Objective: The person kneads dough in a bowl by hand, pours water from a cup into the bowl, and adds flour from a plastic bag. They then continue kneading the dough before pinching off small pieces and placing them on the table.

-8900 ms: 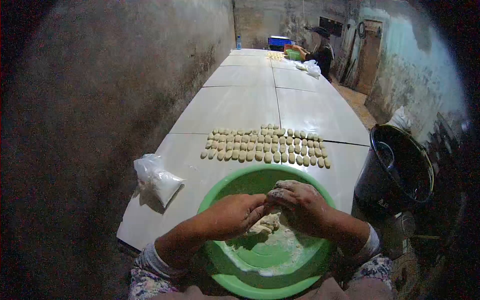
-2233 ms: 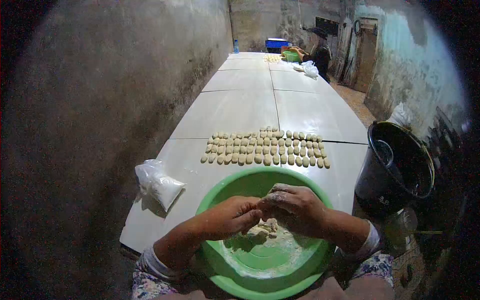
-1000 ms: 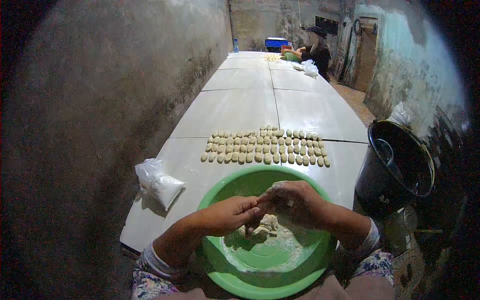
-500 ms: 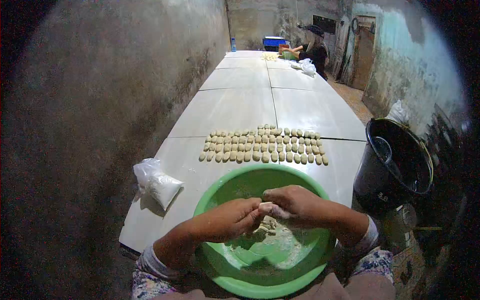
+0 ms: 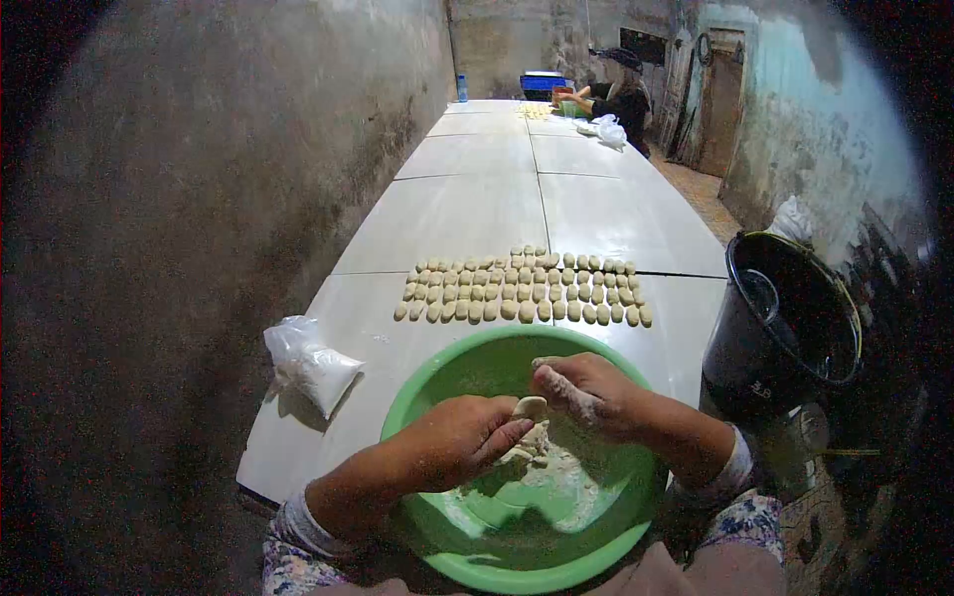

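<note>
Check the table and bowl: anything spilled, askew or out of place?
Nothing stands out. The dough pieces lie in tidy rows on the table, the green bowl sits level, and the flour bag lies closed beside it.

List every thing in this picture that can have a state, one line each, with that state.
Left hand: pinching a small shaped dough piece.
Right hand: floury, open, beside the piece.
Round green plastic basin: holds leftover dough and flour.
Rows of pale dough pieces: laid out on the white table.
Clear plastic bag: lying on the table.
Black bucket: uncovered.
</note>
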The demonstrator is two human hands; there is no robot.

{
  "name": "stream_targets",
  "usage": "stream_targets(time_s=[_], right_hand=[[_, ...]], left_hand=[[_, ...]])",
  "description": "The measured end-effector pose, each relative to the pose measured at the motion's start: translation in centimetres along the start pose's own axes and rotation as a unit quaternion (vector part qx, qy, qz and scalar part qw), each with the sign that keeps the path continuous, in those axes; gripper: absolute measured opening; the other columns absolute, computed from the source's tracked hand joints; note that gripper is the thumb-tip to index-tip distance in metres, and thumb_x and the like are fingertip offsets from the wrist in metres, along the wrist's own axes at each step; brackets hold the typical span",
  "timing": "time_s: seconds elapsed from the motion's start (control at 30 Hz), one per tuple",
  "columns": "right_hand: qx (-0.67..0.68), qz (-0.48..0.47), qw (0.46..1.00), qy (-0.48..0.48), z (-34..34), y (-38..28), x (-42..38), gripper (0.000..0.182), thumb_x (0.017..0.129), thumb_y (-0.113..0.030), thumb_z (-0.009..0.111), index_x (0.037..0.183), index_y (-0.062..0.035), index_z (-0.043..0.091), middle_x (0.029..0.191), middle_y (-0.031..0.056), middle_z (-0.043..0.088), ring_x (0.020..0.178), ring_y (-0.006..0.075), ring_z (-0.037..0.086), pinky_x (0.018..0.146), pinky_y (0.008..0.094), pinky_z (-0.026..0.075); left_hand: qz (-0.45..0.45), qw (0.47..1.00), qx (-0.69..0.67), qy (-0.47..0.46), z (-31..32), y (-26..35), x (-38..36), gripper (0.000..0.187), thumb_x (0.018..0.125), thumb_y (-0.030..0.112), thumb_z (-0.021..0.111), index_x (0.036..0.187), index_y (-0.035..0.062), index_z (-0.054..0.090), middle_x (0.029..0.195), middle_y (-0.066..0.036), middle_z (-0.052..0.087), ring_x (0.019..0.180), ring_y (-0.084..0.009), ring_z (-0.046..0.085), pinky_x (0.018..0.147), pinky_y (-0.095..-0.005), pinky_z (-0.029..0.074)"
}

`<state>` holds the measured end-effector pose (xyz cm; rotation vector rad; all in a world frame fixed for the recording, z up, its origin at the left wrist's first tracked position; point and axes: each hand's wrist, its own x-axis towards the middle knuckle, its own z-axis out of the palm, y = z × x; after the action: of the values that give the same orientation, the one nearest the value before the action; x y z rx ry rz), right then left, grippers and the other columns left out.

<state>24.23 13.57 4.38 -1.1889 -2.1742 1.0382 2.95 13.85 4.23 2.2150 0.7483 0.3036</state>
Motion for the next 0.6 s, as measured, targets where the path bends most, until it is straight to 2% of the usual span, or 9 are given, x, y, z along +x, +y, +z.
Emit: stream_targets(time_s=[0.07,0.1,0.17,0.2,0.27,0.3,0.4,0.5,0.6], right_hand=[[0.036,0.023,0.998,-0.048,0.2,0.7,0.1,0.042,0.098,-0.036,0.037,0.105,-0.0012,0.060,0.095,0.0196,0.066,0.090,0.0348,0.063,0.084,0.0410,0.047],[0.018,-0.034,0.997,-0.069,0.3,0.2,-0.1,0.041,0.098,-0.036,0.038,0.102,-0.0009,0.059,0.094,0.0206,0.065,0.088,0.0361,0.063,0.081,0.0418,0.047],[0.005,-0.041,0.997,-0.067,0.2,0.0,-0.1,0.040,0.098,-0.036,0.039,0.101,-0.0007,0.059,0.093,0.0210,0.064,0.087,0.0367,0.062,0.080,0.0424,0.047],[-0.009,-0.048,0.997,-0.064,0.2,-0.1,-0.2,0.040,0.098,-0.036,0.039,0.099,-0.0004,0.058,0.091,0.0215,0.064,0.085,0.0373,0.062,0.078,0.0430,0.047],[0.004,-0.039,0.998,-0.049,0.4,0.3,0.1,0.038,0.097,-0.036,0.041,0.096,-0.0002,0.056,0.088,0.0222,0.062,0.084,0.0379,0.062,0.075,0.0440,0.047],[-0.014,-0.039,0.998,-0.051,0.3,0.0,0.0,0.038,0.097,-0.036,0.042,0.097,-0.0004,0.056,0.087,0.0222,0.062,0.083,0.0379,0.062,0.075,0.0437,0.047],[-0.040,-0.052,0.997,-0.049,0.5,0.4,0.0,0.039,0.096,-0.037,0.043,0.098,-0.0003,0.056,0.088,0.0221,0.062,0.083,0.0381,0.061,0.074,0.0422,0.047],[-0.025,-0.077,0.995,-0.059,0.5,0.8,-0.1,0.040,0.097,-0.038,0.043,0.099,-0.0005,0.056,0.088,0.0207,0.063,0.081,0.0355,0.061,0.075,0.0409,0.047],[0.100,0.005,0.995,0.005,0.7,1.6,0.2,0.043,0.098,-0.039,0.039,0.099,-0.0001,0.056,0.084,0.0136,0.062,0.079,0.0207,0.059,0.075,0.0377,0.047]], left_hand=[[0.034,0.999,0.018,0.023,0.8,-1.4,0.2,0.026,0.096,0.027,0.045,0.107,0.0047,0.055,0.086,-0.023,0.062,0.080,-0.0417,0.060,0.070,-0.0469,0.047],[0.071,0.997,0.012,0.038,1.0,-1.5,0.4,0.025,0.095,0.026,0.047,0.109,0.0068,0.056,0.084,-0.022,0.062,0.078,-0.0411,0.060,0.069,-0.0461,0.047],[0.131,0.989,-0.006,0.073,1.1,-1.4,0.4,0.024,0.093,0.026,0.052,0.113,0.0131,0.057,0.077,-0.019,0.061,0.071,-0.0384,0.061,0.064,-0.0421,0.048],[0.131,0.989,-0.006,0.072,0.7,-0.7,0.3,0.024,0.093,0.026,0.052,0.113,0.0131,0.057,0.077,-0.019,0.061,0.071,-0.0384,0.061,0.064,-0.0421,0.048],[-0.016,1.000,-0.014,-0.002,-0.2,0.5,0.2,0.028,0.093,0.030,0.053,0.113,0.0105,0.057,0.076,-0.018,0.061,0.069,-0.0371,0.060,0.064,-0.0405,0.048],[-0.014,0.999,0.023,0.044,0.2,-0.6,0.0,0.033,0.094,0.034,0.050,0.111,0.0070,0.057,0.076,-0.017,0.061,0.068,-0.0338,0.060,0.063,-0.0393,0.047],[0.046,0.998,-0.017,0.043,0.4,-2.1,0.4,0.037,0.095,0.038,0.047,0.106,0.0034,0.057,0.075,-0.016,0.061,0.069,-0.0313,0.061,0.064,-0.0400,0.047],[0.036,0.996,-0.083,0.014,0.2,-1.8,0.3,0.041,0.098,0.039,0.041,0.101,0.0016,0.056,0.073,-0.014,0.060,0.067,-0.0255,0.062,0.063,-0.0384,0.047],[0.014,0.995,-0.103,0.002,-0.1,-1.6,0.4,0.042,0.099,0.039,0.038,0.099,0.0005,0.055,0.070,-0.011,0.058,0.064,-0.0207,0.062,0.060,-0.0356,0.048]])
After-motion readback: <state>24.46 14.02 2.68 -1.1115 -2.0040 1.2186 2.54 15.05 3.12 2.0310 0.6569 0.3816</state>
